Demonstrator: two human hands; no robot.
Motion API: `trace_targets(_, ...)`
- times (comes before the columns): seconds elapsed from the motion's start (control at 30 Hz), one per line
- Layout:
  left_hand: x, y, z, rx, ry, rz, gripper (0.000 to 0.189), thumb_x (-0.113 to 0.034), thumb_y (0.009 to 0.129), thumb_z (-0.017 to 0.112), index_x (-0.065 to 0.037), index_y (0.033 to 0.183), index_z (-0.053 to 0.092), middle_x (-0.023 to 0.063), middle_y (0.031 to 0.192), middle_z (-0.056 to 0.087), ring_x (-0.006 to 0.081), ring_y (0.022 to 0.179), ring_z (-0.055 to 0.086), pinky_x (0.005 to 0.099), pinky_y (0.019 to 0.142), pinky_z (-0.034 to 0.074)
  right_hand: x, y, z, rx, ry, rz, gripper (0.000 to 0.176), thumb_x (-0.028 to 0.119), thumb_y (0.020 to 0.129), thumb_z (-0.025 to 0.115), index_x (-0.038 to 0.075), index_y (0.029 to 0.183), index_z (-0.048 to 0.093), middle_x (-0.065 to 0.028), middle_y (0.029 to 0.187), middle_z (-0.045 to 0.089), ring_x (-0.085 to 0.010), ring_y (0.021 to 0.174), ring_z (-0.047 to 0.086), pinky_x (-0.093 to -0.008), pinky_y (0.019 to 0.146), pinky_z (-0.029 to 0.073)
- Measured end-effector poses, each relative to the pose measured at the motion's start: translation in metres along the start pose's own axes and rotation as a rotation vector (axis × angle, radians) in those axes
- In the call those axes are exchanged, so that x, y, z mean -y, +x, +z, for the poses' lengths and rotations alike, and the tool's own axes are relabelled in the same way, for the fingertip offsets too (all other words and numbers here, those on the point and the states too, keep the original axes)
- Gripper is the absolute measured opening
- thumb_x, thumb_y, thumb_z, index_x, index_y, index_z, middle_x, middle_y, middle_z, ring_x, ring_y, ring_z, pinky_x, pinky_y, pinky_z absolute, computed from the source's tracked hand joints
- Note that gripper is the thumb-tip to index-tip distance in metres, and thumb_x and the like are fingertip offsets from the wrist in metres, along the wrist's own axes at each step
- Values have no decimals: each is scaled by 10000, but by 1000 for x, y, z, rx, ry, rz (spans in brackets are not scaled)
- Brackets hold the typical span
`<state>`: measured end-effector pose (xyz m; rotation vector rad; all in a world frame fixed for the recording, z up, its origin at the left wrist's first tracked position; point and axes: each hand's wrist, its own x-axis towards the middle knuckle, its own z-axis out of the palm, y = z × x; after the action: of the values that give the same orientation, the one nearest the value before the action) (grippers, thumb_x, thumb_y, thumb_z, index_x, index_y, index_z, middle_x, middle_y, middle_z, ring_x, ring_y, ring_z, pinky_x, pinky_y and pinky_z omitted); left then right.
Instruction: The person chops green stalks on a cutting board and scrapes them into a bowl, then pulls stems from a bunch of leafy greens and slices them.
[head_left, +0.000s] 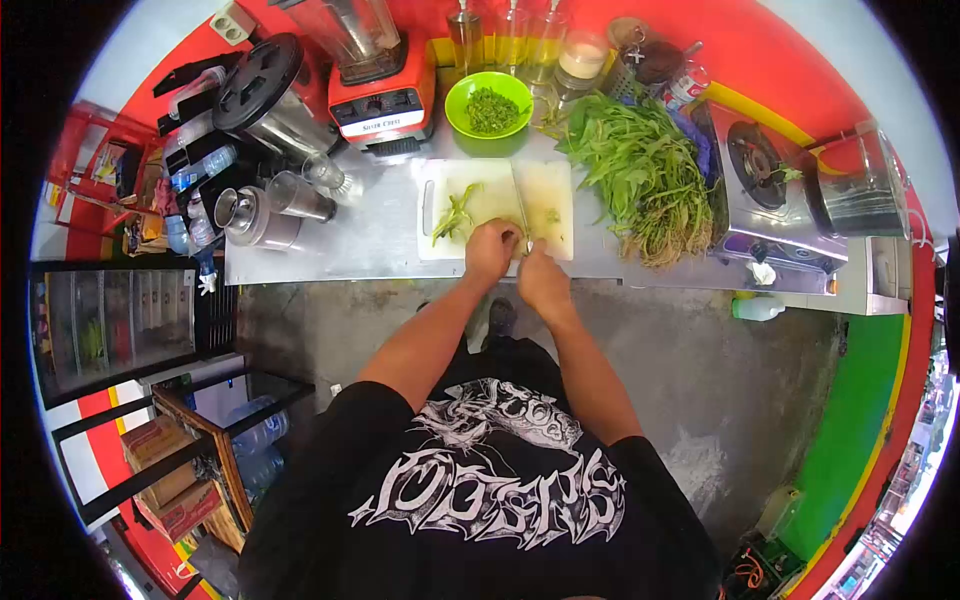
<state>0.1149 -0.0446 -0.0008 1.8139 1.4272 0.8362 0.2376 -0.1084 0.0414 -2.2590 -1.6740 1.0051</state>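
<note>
White rectangular plastic cutting board: on steel counter, centre. Behind it, a lime-green round bowl of chopped greens and a red blender base; to the right, a heap of long leafy green stalks. On the board lie loose green stems, wet and limp. Long steel-bladed knife: point away. Right hand: fingers wrapped around the handle. Left hand: fingers curled, resting on the board's near edge.

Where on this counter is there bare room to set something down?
Bare steel lies between the metal cups and the cutting board, running to the counter's front edge. A thin strip shows between board and leafy greens. The back row by the blender, green bowl and bottles is crowded.
</note>
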Motion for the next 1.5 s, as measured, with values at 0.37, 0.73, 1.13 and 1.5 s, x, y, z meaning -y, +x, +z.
trace_targets(0.37,3,2,-2,56,-41,-1,119,-129,868,697,-31,923,738,178,917,706,366,849,680,434,763,529,4,5,2,34,5,33,364,288,1012,456,-12,1212,406,-338,1074,661,-519,1016,644,-599,897,483)
trace_targets(0.73,1,3,0,78,-2,13,113,-103,873,672,-27,939,726,181,925,692,371,864,671,435,777,523,2,0,-4,68,55,29,393,293,1011,464,-29,1228,402,-368,1110,638,-525,1052,628,-601,917,473)
trace_targets(1.13,1,6,-5,100,29,18,150,-82,868,638,-31,950,753,203,921,723,363,858,703,416,791,549,0,16,8,-23,61,5,373,275,1014,463,-50,1197,461,-359,1034,656,-532,1007,633,-599,889,484)
trace_targets(1.5,2,7,-29,-44,-170,52,139,-104,904,691,5,977,736,126,936,713,203,796,670,334,724,532,-30,0,-10,-46,91,-229,447,375,1024,499,-30,1213,484,-349,986,664,-534,941,643,-599,841,501)
